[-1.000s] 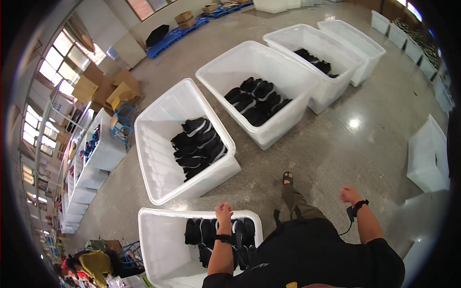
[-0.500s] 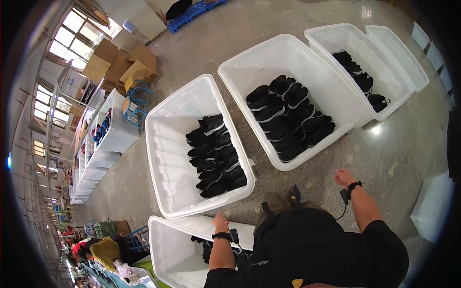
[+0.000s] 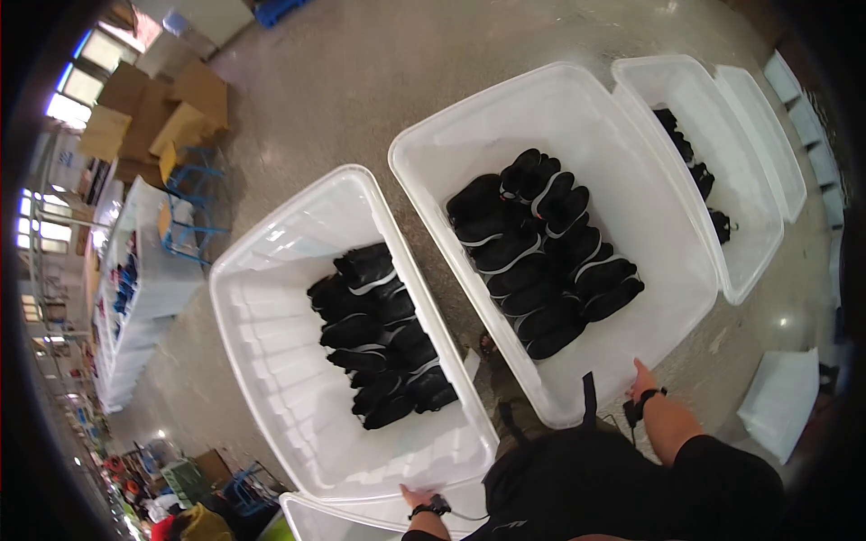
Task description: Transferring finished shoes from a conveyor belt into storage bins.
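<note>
A large white plastic bin [image 3: 451,464] in the left middle holds rows of black shoes [image 3: 379,334] with pale sole edges. Beside it on the right stands a second white bin [image 3: 672,270], also holding black shoes [image 3: 541,257]. My left hand [image 3: 418,497] is at the near rim of the left bin, fingers apart, with nothing seen in it. At the near right edge of the second bin is my right hand [image 3: 642,380], thumb and fingers apart and no object in it. Whether either hand touches a rim, I cannot tell. Both wrists wear black straps with small devices.
Another white bin [image 3: 753,243] with a few black shoes stands at the right. Part of a bin [image 3: 311,521] shows below my left hand. Cardboard boxes [image 3: 149,117], blue-framed chairs [image 3: 194,194] and filled white bins [image 3: 167,248] line the left side.
I have moved forward, so the two middle bins look closer and my body is between their near ends. Both hands have come down to the bins' rims, their fingers more spread.
</note>
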The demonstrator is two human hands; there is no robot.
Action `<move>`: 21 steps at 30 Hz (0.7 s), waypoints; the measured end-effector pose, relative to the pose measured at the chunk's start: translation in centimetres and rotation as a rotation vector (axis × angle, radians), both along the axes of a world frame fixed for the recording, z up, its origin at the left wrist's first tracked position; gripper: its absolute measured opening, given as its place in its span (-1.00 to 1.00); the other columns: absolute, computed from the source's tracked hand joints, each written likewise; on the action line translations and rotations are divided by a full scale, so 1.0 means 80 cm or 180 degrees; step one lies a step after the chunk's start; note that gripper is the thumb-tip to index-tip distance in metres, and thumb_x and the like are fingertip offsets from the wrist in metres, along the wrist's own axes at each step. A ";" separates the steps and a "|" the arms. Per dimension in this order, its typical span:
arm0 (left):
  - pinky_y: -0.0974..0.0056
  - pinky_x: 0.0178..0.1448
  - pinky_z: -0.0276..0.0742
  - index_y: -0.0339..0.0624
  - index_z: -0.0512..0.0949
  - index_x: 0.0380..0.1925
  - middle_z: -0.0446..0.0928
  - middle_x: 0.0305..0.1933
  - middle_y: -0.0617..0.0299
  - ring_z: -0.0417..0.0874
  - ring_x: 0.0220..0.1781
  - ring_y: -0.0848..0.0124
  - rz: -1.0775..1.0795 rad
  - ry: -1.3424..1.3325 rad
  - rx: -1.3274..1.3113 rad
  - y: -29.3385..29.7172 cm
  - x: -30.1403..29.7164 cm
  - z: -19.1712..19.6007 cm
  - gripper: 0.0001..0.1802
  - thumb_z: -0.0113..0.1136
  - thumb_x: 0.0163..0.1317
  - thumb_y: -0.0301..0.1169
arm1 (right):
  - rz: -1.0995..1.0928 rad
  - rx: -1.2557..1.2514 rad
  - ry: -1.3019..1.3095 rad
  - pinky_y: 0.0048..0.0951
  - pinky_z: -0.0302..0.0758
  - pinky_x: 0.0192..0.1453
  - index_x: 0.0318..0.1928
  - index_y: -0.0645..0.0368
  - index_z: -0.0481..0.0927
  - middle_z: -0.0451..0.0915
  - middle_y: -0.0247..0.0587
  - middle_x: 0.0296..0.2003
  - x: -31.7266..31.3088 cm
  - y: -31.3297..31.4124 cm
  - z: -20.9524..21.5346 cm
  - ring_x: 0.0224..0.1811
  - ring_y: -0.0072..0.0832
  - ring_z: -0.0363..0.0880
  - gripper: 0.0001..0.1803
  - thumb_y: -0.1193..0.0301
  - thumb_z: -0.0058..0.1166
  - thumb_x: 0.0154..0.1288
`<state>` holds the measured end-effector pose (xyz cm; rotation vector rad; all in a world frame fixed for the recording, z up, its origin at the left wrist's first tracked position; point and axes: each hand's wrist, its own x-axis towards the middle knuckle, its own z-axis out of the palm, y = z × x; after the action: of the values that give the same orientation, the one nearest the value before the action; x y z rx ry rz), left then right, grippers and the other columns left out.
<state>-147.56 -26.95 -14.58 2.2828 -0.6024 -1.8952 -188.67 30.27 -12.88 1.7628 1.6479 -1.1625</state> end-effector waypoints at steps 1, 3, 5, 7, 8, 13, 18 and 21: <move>-0.37 0.43 0.05 -0.16 0.06 0.44 0.16 0.46 -0.06 0.16 0.47 -0.10 -0.0112 -0.0207 0.0214 -0.010 -0.006 0.007 0.01 -0.15 0.22 0.37 | -0.0360 0.0362 0.0003 -0.03 0.46 0.02 0.18 0.20 0.41 0.54 0.00 -0.05 -0.014 -0.036 0.013 -0.06 -0.14 0.52 -0.37 -0.02 0.06 0.32; -0.37 0.31 0.30 -0.21 0.14 0.37 0.32 0.34 -0.08 0.38 0.31 -0.11 0.0176 -0.0172 0.0411 -0.035 0.011 0.012 -0.11 -0.02 0.28 0.24 | -0.0658 -0.0322 0.0357 0.03 0.36 0.18 0.24 0.19 0.37 0.49 -0.01 0.09 -0.012 -0.019 -0.019 0.10 -0.09 0.43 -0.34 -0.02 0.04 0.33; -0.32 0.21 0.43 -0.25 0.18 0.29 0.38 0.26 -0.08 0.47 0.22 -0.09 0.0134 -0.0753 0.0075 -0.034 0.006 0.016 -0.19 0.05 0.29 0.16 | -0.1031 -0.1023 0.0714 0.09 0.25 0.34 0.30 0.18 0.32 0.43 -0.01 0.23 -0.003 -0.008 -0.058 0.27 -0.05 0.35 -0.30 -0.02 0.02 0.33; -0.28 0.11 0.55 -0.30 0.22 0.22 0.43 0.19 -0.08 0.55 0.12 -0.06 0.0028 -0.1297 -0.0263 -0.035 -0.006 0.034 -0.26 0.13 0.30 0.07 | -0.1145 -0.0864 0.0413 0.12 0.31 0.29 0.28 0.16 0.38 0.46 -0.09 0.23 0.006 0.004 -0.077 0.27 -0.04 0.40 -0.35 0.02 0.05 0.32; -0.25 0.07 0.59 -0.31 0.25 0.20 0.47 0.14 -0.07 0.59 0.06 -0.06 -0.0012 -0.1405 -0.0385 -0.036 -0.034 0.038 -0.27 0.14 0.30 0.06 | -0.1137 -0.0838 0.0419 0.12 0.31 0.29 0.28 0.16 0.38 0.46 -0.09 0.23 0.011 0.026 -0.102 0.27 -0.04 0.40 -0.35 0.02 0.05 0.32; -0.04 -0.04 0.65 -0.40 0.36 0.09 0.53 -0.02 -0.05 0.63 -0.08 0.06 -0.0142 -0.1563 -0.0940 -0.040 -0.082 0.083 -0.41 0.18 0.30 -0.10 | -0.0824 -0.0298 0.0085 0.13 0.38 0.22 0.24 0.27 0.39 0.49 -0.02 0.19 -0.034 -0.017 -0.122 0.18 -0.04 0.47 -0.35 0.05 0.04 0.33; 0.04 -0.05 0.62 -0.46 0.39 0.04 0.54 -0.06 -0.03 0.62 -0.09 0.13 -0.0382 -0.0802 -0.1620 -0.054 -0.072 0.038 -0.46 0.22 0.25 -0.21 | 0.2299 0.0470 0.0827 -0.09 0.52 0.08 0.19 0.37 0.41 0.53 0.11 0.10 0.022 0.017 -0.230 0.04 -0.09 0.58 -0.37 0.15 0.15 0.28; 0.07 -0.04 0.60 -0.48 0.41 0.02 0.53 -0.11 0.01 0.61 -0.12 0.16 -0.0440 -0.0651 -0.2024 -0.061 -0.025 0.019 -0.48 0.23 0.22 -0.26 | -0.0212 0.0398 0.0889 -0.17 0.53 0.04 0.13 0.50 0.41 0.55 0.15 0.06 -0.014 -0.047 -0.231 -0.01 -0.09 0.59 -0.38 0.20 0.17 0.27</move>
<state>-149.58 -31.80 -13.06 2.0425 -1.2097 -1.2554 -189.82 26.49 -31.37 1.8088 1.8694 -1.4176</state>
